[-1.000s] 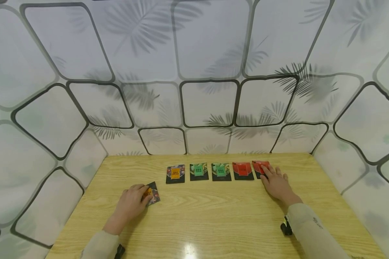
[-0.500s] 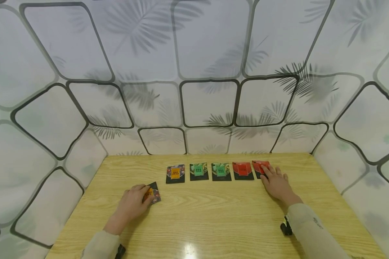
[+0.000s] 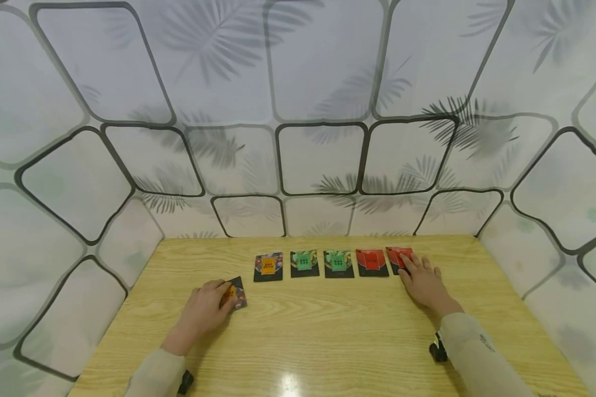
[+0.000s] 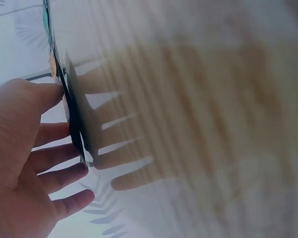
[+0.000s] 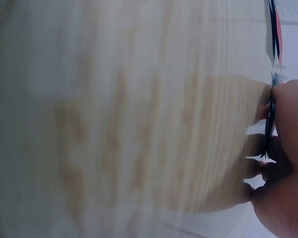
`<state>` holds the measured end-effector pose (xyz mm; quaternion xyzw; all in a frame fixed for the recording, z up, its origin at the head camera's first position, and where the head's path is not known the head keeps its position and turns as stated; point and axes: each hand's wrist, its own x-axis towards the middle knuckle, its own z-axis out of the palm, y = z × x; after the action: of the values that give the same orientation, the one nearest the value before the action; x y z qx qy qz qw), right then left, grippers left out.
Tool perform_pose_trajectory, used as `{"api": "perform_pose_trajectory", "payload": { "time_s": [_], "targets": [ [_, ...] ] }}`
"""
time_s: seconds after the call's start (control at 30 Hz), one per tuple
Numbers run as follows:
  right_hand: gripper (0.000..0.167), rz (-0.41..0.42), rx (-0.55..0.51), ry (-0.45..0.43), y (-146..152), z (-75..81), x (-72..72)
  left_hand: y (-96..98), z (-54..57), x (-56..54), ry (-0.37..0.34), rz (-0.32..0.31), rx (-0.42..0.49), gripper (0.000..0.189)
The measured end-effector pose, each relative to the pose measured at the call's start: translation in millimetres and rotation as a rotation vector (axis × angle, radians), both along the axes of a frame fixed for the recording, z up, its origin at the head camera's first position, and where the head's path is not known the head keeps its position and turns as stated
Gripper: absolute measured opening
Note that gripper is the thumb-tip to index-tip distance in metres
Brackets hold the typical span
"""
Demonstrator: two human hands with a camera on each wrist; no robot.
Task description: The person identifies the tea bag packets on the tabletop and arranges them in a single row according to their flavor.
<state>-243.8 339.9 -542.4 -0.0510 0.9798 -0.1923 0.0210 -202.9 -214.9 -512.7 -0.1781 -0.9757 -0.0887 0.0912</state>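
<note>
Close to the table's left side, my left hand [image 3: 206, 309] touches a small flat packet [image 3: 238, 296] with an orange label on black. The packet lies turned at a slight angle, partly covered by my hand. In the left wrist view the fingers [image 4: 72, 203] are fairly straight and the thumb touches the packet [image 4: 75, 124], seen edge-on. At the right, my right hand [image 3: 429, 286] rests its fingertips on a red and black packet [image 3: 396, 258]. That packet appears edge-on in the right wrist view, its lower part beside the fingers.
Between the hands stretches a row: an orange-labelled packet [image 3: 268, 267], two green-labelled packets [image 3: 304, 263] and another red packet [image 3: 372, 263]. They lie near the back of the wooden table [image 3: 318, 331]. Patterned fabric walls [image 3: 323, 160] rise behind it and at both sides.
The packet under my left hand has shifted slightly to the right and turned a little straighter. My left hand has moved slightly with it. My right hand has stayed in place.
</note>
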Motion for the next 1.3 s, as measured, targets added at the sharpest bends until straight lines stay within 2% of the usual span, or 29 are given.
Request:
{"api": "perform_pose_trajectory", "payload": {
  "time_s": [0.2,0.43,0.83,1.1,1.3],
  "targets": [
    [0.063,-0.003,-0.007,-0.009,0.7,-2.5,-0.1,1.3,0.8,-4.8,0.010,-0.013,0.003,0.048],
    [0.064,-0.005,-0.007,-0.014,0.3,-3.5,-1.1,1.4,2.9,-10.8,-0.020,-0.006,-0.014,0.046],
    [0.064,-0.004,-0.003,-0.008,1.6,-6.2,-2.5,2.1,4.9,-17.3,-0.022,-0.025,-0.043,0.044],
    [0.064,0.001,0.012,0.018,1.5,-7.4,-2.8,0.2,5.6,-20.6,-0.059,0.017,-0.070,0.049],
    [0.064,0.002,0.002,0.014,4.0,-8.9,-3.9,-0.1,10.0,-18.7,-0.090,0.051,-0.077,0.049]
  ]
}}
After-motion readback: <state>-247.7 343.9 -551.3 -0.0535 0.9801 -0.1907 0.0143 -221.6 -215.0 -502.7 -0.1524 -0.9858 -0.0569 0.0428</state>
